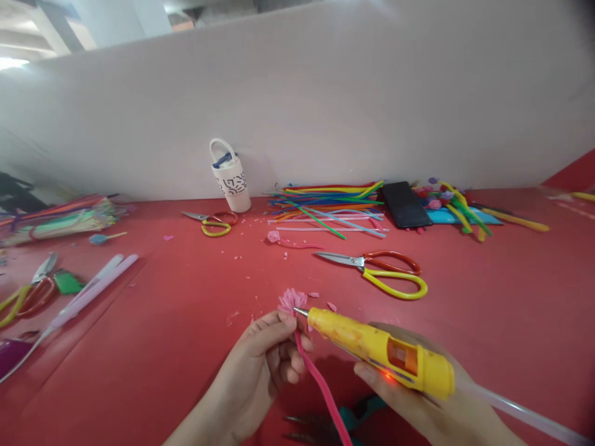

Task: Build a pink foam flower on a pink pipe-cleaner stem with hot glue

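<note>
Between the thumb and fingers of my left hand (274, 347) is a pink flower (294, 298) on a long pink pipe-cleaner stem (323, 387). My right hand (404, 396) is wrapped around a yellow hot glue gun (372, 341) with a lit red light. A clear glue stick (525, 411) sticks out of its back end. The gun's metal nozzle is at the base of the flower, close to my left thumb; whether it touches, I cannot tell. Loose pink petals (331, 306) lie just beyond. Pliers with teal handles (360, 412) lie partly hidden below my hands.
Scissors (395, 272) lie ahead to the right, smaller scissors (216, 223) farther left. Along the wall are a white tumbler (238, 192), pipe cleaners (325, 201), a black phone (404, 204) and pom-pom stems (458, 204). Another finished-looking pink flower (274, 236) lies mid-table. More scissors (35, 285) lie left.
</note>
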A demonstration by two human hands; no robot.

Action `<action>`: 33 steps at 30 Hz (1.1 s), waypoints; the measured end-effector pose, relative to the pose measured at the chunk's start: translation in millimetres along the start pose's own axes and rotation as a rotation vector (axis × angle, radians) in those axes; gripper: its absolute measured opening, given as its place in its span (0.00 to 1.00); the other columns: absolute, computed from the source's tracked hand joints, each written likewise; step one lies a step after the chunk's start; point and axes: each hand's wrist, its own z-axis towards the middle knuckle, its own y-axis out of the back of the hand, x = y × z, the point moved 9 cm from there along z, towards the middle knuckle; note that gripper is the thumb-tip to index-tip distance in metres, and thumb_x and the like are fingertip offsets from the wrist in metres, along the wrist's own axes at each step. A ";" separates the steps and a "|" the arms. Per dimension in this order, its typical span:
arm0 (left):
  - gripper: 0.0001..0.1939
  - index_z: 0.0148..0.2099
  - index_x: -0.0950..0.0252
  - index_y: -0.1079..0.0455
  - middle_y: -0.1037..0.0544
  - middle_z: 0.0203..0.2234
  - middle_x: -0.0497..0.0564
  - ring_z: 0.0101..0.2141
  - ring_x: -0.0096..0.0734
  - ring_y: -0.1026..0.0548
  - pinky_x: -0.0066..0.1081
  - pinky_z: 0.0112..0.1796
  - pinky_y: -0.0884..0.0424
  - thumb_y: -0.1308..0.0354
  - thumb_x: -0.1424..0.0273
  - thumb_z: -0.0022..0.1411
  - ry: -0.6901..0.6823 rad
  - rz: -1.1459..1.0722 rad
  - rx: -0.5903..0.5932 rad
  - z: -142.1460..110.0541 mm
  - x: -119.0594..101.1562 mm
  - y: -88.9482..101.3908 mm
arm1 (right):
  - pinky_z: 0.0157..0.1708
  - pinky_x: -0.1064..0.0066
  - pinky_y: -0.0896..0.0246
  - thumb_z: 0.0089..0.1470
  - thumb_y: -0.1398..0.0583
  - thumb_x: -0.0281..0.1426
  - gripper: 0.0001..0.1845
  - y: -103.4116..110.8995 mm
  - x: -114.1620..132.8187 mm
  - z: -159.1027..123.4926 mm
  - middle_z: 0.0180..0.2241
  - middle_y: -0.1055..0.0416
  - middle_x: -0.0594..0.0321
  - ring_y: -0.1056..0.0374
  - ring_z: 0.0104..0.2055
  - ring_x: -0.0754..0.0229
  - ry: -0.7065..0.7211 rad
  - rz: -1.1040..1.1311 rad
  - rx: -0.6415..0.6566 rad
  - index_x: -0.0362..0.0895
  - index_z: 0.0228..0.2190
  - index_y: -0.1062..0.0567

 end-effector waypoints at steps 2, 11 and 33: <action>0.07 0.28 0.69 0.30 0.23 0.18 0.49 0.14 0.16 0.30 0.14 0.15 0.34 0.44 0.76 0.58 -0.001 -0.002 -0.003 0.5 -0.3 0.0 | 0.21 0.69 0.38 0.45 0.39 0.40 0.10 -0.5 -3.1 -0.7 0.19 0.30 0.63 0.31 0.26 0.54 -0.009 -0.006 -0.011 0.51 0.18 0.30; 0.09 0.28 0.70 0.29 0.23 0.17 0.49 0.14 0.17 0.30 0.15 0.15 0.33 0.46 0.76 0.59 0.008 -0.013 -0.007 -0.6 2.2 1.6 | 0.19 0.72 0.37 0.46 0.40 0.38 0.11 0.9 -0.7 1.0 0.17 0.31 0.65 0.29 0.27 0.54 0.050 -0.047 -0.026 0.50 0.17 0.32; 0.07 0.27 0.69 0.30 0.24 0.17 0.48 0.13 0.16 0.31 0.14 0.15 0.34 0.45 0.78 0.58 -0.065 -0.016 -0.103 -0.2 -10.8 10.3 | 0.26 0.70 0.33 0.48 0.44 0.36 0.10 0.4 -18.3 14.5 0.30 0.25 0.60 0.29 0.29 0.56 0.026 0.079 0.035 0.46 0.32 0.27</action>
